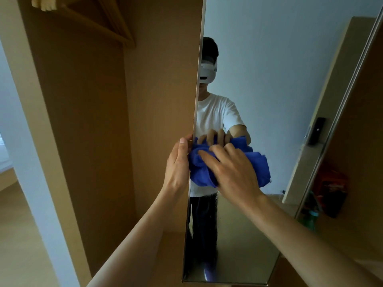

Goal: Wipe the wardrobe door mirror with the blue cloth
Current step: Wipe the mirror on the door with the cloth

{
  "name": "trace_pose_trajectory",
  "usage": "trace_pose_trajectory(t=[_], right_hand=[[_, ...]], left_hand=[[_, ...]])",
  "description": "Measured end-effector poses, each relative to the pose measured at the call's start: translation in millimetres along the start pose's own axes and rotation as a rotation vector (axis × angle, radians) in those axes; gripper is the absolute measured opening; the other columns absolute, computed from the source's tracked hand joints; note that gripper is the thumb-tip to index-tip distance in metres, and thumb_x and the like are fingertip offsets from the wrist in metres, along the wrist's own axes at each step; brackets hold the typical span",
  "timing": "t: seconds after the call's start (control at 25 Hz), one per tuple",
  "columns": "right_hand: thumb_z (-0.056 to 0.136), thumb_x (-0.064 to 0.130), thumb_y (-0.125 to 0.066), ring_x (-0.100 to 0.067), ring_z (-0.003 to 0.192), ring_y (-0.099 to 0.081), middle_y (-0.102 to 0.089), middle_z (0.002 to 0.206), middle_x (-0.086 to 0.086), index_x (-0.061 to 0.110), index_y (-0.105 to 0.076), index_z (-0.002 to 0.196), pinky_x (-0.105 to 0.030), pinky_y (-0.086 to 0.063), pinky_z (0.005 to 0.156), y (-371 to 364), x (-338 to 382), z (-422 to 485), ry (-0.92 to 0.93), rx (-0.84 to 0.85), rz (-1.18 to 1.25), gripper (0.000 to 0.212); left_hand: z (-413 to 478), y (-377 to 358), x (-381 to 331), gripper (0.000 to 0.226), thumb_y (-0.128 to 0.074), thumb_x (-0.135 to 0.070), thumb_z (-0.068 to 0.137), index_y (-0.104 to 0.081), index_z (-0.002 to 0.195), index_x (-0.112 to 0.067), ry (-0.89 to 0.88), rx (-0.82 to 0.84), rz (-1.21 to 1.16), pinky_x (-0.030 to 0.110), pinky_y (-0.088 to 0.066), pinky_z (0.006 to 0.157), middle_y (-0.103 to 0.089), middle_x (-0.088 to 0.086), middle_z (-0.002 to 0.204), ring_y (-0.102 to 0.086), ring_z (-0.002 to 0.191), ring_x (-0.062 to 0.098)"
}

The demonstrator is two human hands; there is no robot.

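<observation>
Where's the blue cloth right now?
Head view, just right of centre: the blue cloth is pressed on the mirror under the right hand, beside the door edge the left hand holds.

Seen in reflection, the person wears a white short-sleeved T-shirt [215, 112], dark loose trousers [204, 224] and a white head-mounted visor [207, 73].
</observation>
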State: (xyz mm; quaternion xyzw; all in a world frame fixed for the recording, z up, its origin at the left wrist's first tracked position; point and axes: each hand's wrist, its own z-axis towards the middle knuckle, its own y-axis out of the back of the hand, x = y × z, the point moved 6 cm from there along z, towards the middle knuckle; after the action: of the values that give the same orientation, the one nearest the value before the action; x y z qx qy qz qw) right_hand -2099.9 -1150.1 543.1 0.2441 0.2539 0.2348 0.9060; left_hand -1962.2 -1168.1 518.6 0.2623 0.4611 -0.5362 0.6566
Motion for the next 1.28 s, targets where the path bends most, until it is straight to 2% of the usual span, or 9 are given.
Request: trace_pose_trajectory(t=[0.12,0.2,0.36,0.52,0.68,0.76,0.88,1.04,1.28], right_hand=[[0.082,0.019,-0.077,-0.026,0.087,-0.055,-0.065,0.112,-0.007,0.016,-0.061,0.130,-0.038,-0.048,0.070,-13.4,9.1,-16.7,0.010,0.073,0.006,0.050],[0.080,0.021,-0.079,-0.026,0.087,-0.056,-0.065,0.111,-0.007,0.016,-0.062,0.128,-0.037,-0.047,0.069,-13.8,9.2,-17.3,0.011,0.075,0.010,0.052],[0.078,0.013,-0.079,-0.026,0.086,-0.057,-0.065,0.103,-0.005,0.017,-0.064,0.123,-0.038,-0.045,0.068,-2.4,3.4,-6.1,-0.008,0.048,0.030,0.048],[0.082,0.012,-0.072,-0.029,0.087,-0.057,-0.064,0.100,-0.008,0.015,-0.064,0.123,-0.041,-0.045,0.071,22.7,-10.8,27.3,-0.038,-0.062,0.029,0.042],[0.083,0.008,-0.069,-0.032,0.088,-0.059,-0.066,0.102,-0.009,0.014,-0.064,0.126,-0.040,-0.045,0.072,45.5,-36.7,59.2,-0.096,-0.178,-0.003,0.044],[0.085,0.010,-0.068,-0.032,0.086,-0.058,-0.066,0.101,-0.008,0.014,-0.065,0.124,-0.040,-0.043,0.072,43.2,-33.9,55.1,-0.075,-0.195,-0.026,0.040],[0.088,0.013,-0.068,-0.029,0.084,-0.055,-0.065,0.100,-0.006,0.015,-0.066,0.121,-0.040,-0.041,0.071,29.6,-21.2,36.4,-0.046,-0.185,-0.037,0.033],[0.083,0.015,-0.071,-0.027,0.083,-0.055,-0.065,0.103,-0.006,0.015,-0.066,0.122,-0.039,-0.044,0.070,5.0,-6.1,3.6,-0.028,-0.106,0.016,0.039],[0.082,0.024,-0.079,-0.024,0.086,-0.056,-0.065,0.103,-0.004,0.018,-0.061,0.127,-0.037,-0.048,0.072,-24.2,6.4,-31.9,-0.025,0.054,0.048,0.048]], left_hand=[[-1.3,1.4,5.5,0.041,-0.028,-0.041,0.111,-0.063,0.130,-0.028,0.016,-0.023,0.022,0.017,-0.050,0.091,-0.071,-0.009,0.119,-0.066,0.108,-0.003],[-2.4,1.2,8.9,0.040,-0.030,-0.041,0.110,-0.062,0.130,-0.030,0.032,-0.026,0.030,0.013,-0.050,0.087,-0.071,-0.011,0.118,-0.065,0.107,-0.004],[-3.3,1.7,10.8,0.039,-0.032,-0.036,0.111,-0.063,0.131,-0.022,0.040,-0.019,0.002,0.030,-0.050,0.103,-0.070,-0.003,0.124,-0.065,0.116,0.007],[-6.0,1.3,10.9,0.038,-0.031,-0.036,0.111,-0.065,0.118,-0.021,0.048,0.004,0.031,0.042,-0.050,0.104,-0.071,0.003,0.119,-0.065,0.115,0.019],[-9.5,2.2,16.2,0.037,-0.030,-0.041,0.110,-0.063,0.125,-0.030,0.073,-0.003,0.070,0.032,-0.049,0.099,-0.068,-0.010,0.122,-0.063,0.113,0.005],[-9.3,1.0,18.3,0.040,-0.030,-0.042,0.110,-0.062,0.128,-0.026,0.074,-0.018,0.077,0.038,-0.047,0.107,-0.066,-0.007,0.125,-0.060,0.118,0.010],[-9.1,-3.3,18.8,0.037,-0.033,-0.042,0.110,-0.063,0.122,-0.025,0.049,-0.033,0.094,0.047,-0.044,0.110,-0.065,-0.002,0.123,-0.060,0.118,0.016],[-9.9,-4.2,18.8,0.037,-0.036,-0.050,0.103,-0.065,0.114,-0.029,0.017,-0.052,0.038,0.049,-0.046,0.108,-0.066,0.003,0.120,-0.063,0.115,0.019],[-13.0,-4.8,21.9,0.036,-0.038,-0.038,0.108,-0.059,0.135,-0.027,-0.014,-0.061,0.088,0.042,-0.045,0.112,-0.063,-0.005,0.131,-0.059,0.123,0.008]])
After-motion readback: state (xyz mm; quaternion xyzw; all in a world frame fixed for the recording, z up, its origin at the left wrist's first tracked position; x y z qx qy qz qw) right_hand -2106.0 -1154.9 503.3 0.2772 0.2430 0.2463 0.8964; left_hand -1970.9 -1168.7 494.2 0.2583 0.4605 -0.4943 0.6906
